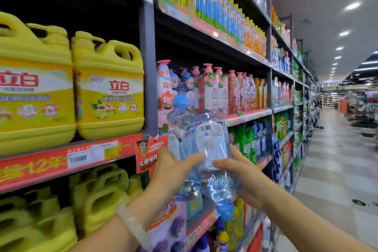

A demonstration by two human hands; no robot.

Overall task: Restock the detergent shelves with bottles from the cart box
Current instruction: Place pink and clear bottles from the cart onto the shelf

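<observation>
You hold two clear blue bottles (201,145) chest-high before the pink-bottle shelf (248,116), one cap up, one cap down; your left hand (173,168) and right hand (239,174) curl round them, thumbs pressed on the label. Turn the inverted one upright and labels outward before sliding them in. Yellow jugs (108,90) fill the bay left; the cart box isn't in view.

Both forearms are bare, no sleeves showing. A pale, milky, translucent bangle (134,224) circles the wrist just behind the left hand (173,170); the right hand (243,178) wears nothing.
</observation>
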